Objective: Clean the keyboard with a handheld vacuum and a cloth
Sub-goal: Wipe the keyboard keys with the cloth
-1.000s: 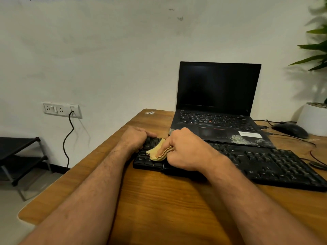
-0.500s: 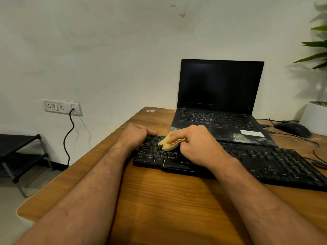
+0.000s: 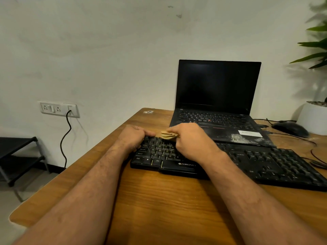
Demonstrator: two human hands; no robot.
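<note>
The fingers of the right hand are curled round a small bunched tan cloth, pressing it against the far edge of the black keyboard at its left end. The left hand has its fingers curled over the keyboard's far left corner, gripping that end. The only container in sight is a white pot at the far right, holding a green plant with pale gravel at its top. The keyboard lies flat on the wooden table, its long axis running left to right, angled a little nearer the person toward the right, with the space-bar edge facing them. Just behind it sits an open laptop, screen dark, with a black mouse to its right.
</note>
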